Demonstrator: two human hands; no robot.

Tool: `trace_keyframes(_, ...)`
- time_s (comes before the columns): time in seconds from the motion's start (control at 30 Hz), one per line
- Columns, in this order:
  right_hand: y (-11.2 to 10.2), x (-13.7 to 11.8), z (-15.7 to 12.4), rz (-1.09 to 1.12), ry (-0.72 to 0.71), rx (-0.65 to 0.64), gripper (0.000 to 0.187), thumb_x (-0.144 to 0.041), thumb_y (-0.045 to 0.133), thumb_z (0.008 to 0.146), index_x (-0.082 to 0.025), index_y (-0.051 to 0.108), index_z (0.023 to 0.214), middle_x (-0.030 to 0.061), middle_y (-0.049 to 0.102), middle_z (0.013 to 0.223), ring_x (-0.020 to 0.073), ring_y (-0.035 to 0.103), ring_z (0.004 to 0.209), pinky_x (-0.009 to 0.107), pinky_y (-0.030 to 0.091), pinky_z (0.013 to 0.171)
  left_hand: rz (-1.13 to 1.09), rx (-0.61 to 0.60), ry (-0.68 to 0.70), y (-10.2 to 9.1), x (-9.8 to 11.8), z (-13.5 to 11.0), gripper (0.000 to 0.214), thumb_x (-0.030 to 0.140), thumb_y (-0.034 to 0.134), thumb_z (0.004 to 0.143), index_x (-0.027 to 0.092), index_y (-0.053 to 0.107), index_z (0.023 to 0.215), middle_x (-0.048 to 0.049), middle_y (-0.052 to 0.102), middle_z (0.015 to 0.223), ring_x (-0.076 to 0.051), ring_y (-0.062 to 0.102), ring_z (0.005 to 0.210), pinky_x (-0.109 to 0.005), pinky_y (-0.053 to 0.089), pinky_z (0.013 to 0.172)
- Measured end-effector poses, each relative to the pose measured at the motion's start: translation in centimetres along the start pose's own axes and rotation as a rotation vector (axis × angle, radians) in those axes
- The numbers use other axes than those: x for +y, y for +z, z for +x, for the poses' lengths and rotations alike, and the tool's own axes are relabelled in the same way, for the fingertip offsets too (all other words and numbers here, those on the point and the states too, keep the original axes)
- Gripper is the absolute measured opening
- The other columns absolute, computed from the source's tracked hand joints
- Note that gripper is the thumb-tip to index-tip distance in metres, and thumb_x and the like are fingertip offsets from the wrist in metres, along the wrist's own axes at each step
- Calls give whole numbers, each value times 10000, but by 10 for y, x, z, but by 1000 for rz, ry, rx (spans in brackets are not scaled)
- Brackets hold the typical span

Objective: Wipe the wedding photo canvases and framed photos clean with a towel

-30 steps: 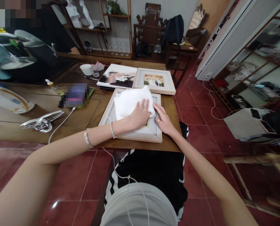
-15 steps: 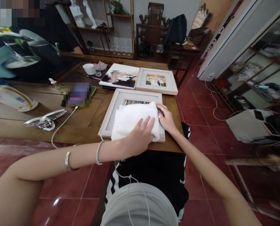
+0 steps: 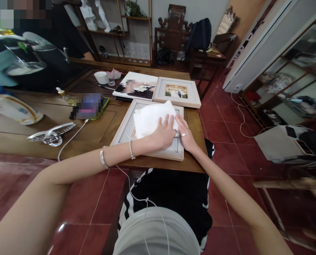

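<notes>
White cloth (image 3: 154, 118): bunched, lying on a pale wooden frame (image 3: 127, 124) set face up near the corner of the bench (image 3: 102, 132). My clock centres on the cloth, 12 straight ahead. It hides most of the picture; I can't tell whether there is glass.

Left grip (image 3: 163, 134): at 5 o'clock, fingers spread on top of the cloth. Thumb hidden, so I can't tell whether it pinches a fold or only presses. Right grip (image 3: 185, 134): between 3 and 4, fingers close together along the frame's right side; pinch on the rim unconfirmed.

Main worry, my judgement: a hard push towards 3 or 6, with the right grip slack, could slide the frame over the bench edge, near on both sides. A shove towards 12 could knock the second frame (image 3: 177, 92) at 1 or the photo panel (image 3: 138, 86) at 11. The bracelet (image 3: 131, 150) hangs low by the near rim; it could catch or scratch. Ring (image 3: 183, 135) on the right grip, same risk.

Further out: phone (image 3: 91, 106) past 9, its cable (image 3: 75, 134) trailing to the near edge; a swinging left forearm (image 3: 78, 167) could drag it. Dropper bottle (image 3: 67, 98) near 10, upright, would tip if swept.
</notes>
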State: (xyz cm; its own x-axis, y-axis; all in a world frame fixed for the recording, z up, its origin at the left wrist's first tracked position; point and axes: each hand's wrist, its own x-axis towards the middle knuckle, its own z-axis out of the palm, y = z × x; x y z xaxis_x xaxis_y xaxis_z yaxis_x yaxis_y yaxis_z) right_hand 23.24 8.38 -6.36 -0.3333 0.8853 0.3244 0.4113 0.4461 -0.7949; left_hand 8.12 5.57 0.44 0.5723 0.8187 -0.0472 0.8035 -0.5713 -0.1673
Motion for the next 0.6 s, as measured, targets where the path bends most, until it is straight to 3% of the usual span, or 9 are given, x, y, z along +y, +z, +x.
trace_keyframes(0.17, -1, -6, 0, -2, 45, -21, 699, -661, 197, 969, -254, 396, 1501, 31, 338, 1601, 207, 199, 1518, 453, 109, 1268, -17, -105, 20, -15, 20, -23, 433, 129, 487, 890, 19, 618, 1288, -307, 270, 1550, -474, 257, 1432, -623, 334, 1104)
trace_keyframes(0.33, -1, -5, 1, -35, 75, 0, 651, -637, 322, 960, -261, 442, 1478, 37, 366, 1585, 236, 226, 1511, 457, 147, 1263, 32, -88, 190, -27, 37, -69, 356, 202, 539, 878, 96, 711, 1171, -255, 377, 1524, -466, 309, 1416, -609, 372, 1089)
trace_keyframes(0.47, -1, 0, 2, -63, 19, -24, 536, -486, 400, 976, -274, 458, 1465, 31, 389, 1572, 235, 247, 1504, 474, 164, 1260, 21, -85, 217, -28, 41, -89, 326, 210, 537, 885, 145, 734, 1136, -214, 406, 1520, -434, 356, 1406, -580, 396, 1085)
trace_keyframes(0.6, -1, 6, 2, -63, -25, -60, 521, -322, 428, 948, -262, 457, 1465, 33, 391, 1571, 238, 242, 1506, 501, 156, 1260, 2, -98, 166, -26, 30, -97, 299, 177, 566, 852, 174, 753, 1085, -184, 414, 1524, -410, 390, 1398, -577, 420, 1066)
